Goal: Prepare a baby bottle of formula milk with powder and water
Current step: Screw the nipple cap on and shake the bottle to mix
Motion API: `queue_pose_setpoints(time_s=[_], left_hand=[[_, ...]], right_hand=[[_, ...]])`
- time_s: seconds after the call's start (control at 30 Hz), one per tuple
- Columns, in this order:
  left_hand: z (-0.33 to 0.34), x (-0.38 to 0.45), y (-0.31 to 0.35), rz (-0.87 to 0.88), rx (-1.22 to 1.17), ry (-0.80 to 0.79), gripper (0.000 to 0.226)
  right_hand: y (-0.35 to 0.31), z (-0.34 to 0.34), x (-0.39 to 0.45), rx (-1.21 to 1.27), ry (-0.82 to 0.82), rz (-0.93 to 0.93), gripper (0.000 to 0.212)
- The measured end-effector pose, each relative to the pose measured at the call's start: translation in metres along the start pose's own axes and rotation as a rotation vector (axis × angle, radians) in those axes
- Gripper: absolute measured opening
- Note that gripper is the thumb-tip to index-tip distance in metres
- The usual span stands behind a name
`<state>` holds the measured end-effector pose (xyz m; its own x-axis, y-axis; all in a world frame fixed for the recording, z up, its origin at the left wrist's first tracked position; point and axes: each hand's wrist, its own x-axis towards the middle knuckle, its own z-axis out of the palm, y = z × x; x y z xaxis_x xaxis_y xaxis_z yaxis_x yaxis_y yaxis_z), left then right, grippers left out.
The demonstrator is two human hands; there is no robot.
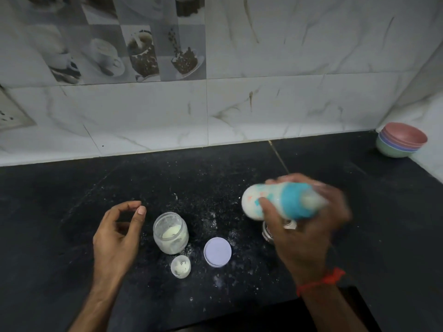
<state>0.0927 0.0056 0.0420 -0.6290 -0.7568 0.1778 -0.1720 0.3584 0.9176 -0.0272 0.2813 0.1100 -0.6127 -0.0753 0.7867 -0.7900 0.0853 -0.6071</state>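
1. Table (pixel 72 188): black stone top, dusted with white powder specks, thickest around the powder jar (pixel 170 233).
2. Right hand (pixel 309 226): gripped the baby bottle (pixel 275 201), thumb across its front, fingers curled behind. It was raised above the table, well to the right of the jar, and motion-blurred. A red thread circled the wrist.
3. Left hand (pixel 115 238): held nothing; fingers loosely curved, palm turned toward the jar, just to the jar's left. Whether it touched the table could not be told.
4. Baby bottle: lying nearly horizontal in the right hand, base pointing toward the jar, blue collar and cap end toward the right. White contents visible inside.
5. Stack of bowls (pixel 401 140): in the far corner, well right of the jar, against the wall.
6. Powder jar: clear, upright, lid off, pale powder inside.
7. Lid (pixel 217 251): lavender, flat on the table, just right of the jar.
8. Small cap (pixel 180 266): translucent, open side up, powder residue inside, just in front of the jar.
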Motion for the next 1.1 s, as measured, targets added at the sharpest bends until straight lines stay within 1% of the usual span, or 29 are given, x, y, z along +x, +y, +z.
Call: queue_pose_setpoints(time_s=[0.07,0.1,0.13,0.17,0.23,0.27,0.3,0.33,0.4,0.43,0.47,0.5,0.53,0.6,0.63,0.67,0.73,0.77,0.8,0.83,0.9,0.93,0.97,1.0,1.07,1.1], left_hand=[[0.002,-0.001,0.003,0.014,-0.005,0.002,0.018],[0.003,-0.001,0.004,0.022,-0.002,-0.004,0.018],[0.004,0.0,0.006,0.029,0.003,-0.01,0.017],[0.004,0.001,0.007,0.031,0.008,-0.011,0.017],[0.004,0.002,0.007,0.028,0.011,-0.007,0.016],[0.005,0.002,0.007,0.025,0.009,-0.004,0.016],[0.005,0.003,0.007,0.025,0.007,-0.004,0.016],[0.006,0.003,0.008,0.028,0.003,-0.007,0.016],[0.008,0.005,0.011,0.046,-0.011,-0.02,0.016],[0.009,0.005,0.014,0.056,-0.018,-0.03,0.016],[0.01,0.007,0.017,0.066,-0.022,-0.035,0.016],[0.011,0.008,0.02,0.075,-0.023,-0.035,0.015],[0.012,0.01,0.022,0.083,-0.023,-0.033,0.015],[0.014,0.013,0.028,0.107,-0.027,-0.033,0.015],[0.016,0.015,0.031,0.122,-0.028,-0.037,0.015],[0.017,0.017,0.035,0.141,-0.026,-0.039,0.014],[0.02,0.021,0.045,0.174,-0.025,-0.038,0.014],[0.021,0.022,0.05,0.19,-0.036,-0.04,0.014],[0.022,0.023,0.056,0.208,-0.048,-0.04,0.014],[0.023,0.023,0.062,0.229,-0.058,-0.042,0.014],[0.026,0.023,0.071,0.262,-0.069,-0.051,0.014],[0.028,0.021,0.076,0.276,-0.077,-0.052,0.014],[0.03,0.02,0.08,0.285,-0.082,-0.053,0.014],[0.033,0.019,0.084,0.293,-0.087,-0.057,0.014],[0.037,0.016,0.092,0.312,-0.11,-0.08,0.014],[0.039,0.013,0.096,0.322,-0.12,-0.096,0.014]], right_hand=[[0.016,0.004,-0.016,-0.156,-0.243,0.167,0.072],[0.02,0.002,-0.021,-0.186,-0.264,0.208,0.073],[0.019,0.0,-0.02,-0.143,-0.213,0.22,0.074],[0.014,-0.002,-0.015,-0.08,-0.126,0.187,0.076],[0.002,-0.002,-0.003,0.071,0.017,0.062,0.08],[0.001,-0.001,0.0,0.105,0.049,0.014,0.082],[0.003,0.002,-0.001,0.081,0.051,-0.003,0.081],[0.008,0.005,-0.004,0.015,-0.014,0.012,0.076],[0.017,0.006,-0.014,-0.137,-0.277,0.136,0.07],[0.018,0.005,-0.018,-0.153,-0.327,0.182,0.071],[0.015,0.003,-0.017,-0.119,-0.286,0.185,0.073],[0.011,0.001,-0.012,-0.063,-0.195,0.148,0.075],[0.005,0.001,-0.006,0.005,-0.099,0.094,0.075],[0.001,0.003,0.004,0.085,0.016,-0.016,0.074],[0.003,0.006,0.006,0.06,0.036,-0.033,0.074],[0.008,0.011,0.006,0.009,-0.003,0.004,0.073],[0.011,0.014,0.005,-0.12,-0.199,0.178,0.07],[0.009,0.013,0.004,-0.155,-0.229,0.208,0.071],[0.004,0.01,0.009,-0.141,-0.182,0.194,0.072],[-0.004,0.007,0.016,-0.085,-0.09,0.157,0.073],[-0.021,0.004,0.032,0.085,0.074,0.036,0.079],[-0.022,0.005,0.033,0.116,0.116,-0.036,0.079],[-0.018,0.009,0.029,0.083,0.116,-0.059,0.076],[-0.01,0.015,0.021,0.0,0.043,-0.025,0.073],[0.007,0.021,0.003,-0.184,-0.312,0.174,0.07],[0.009,0.019,-0.003,-0.227,-0.432,0.231,0.069]])
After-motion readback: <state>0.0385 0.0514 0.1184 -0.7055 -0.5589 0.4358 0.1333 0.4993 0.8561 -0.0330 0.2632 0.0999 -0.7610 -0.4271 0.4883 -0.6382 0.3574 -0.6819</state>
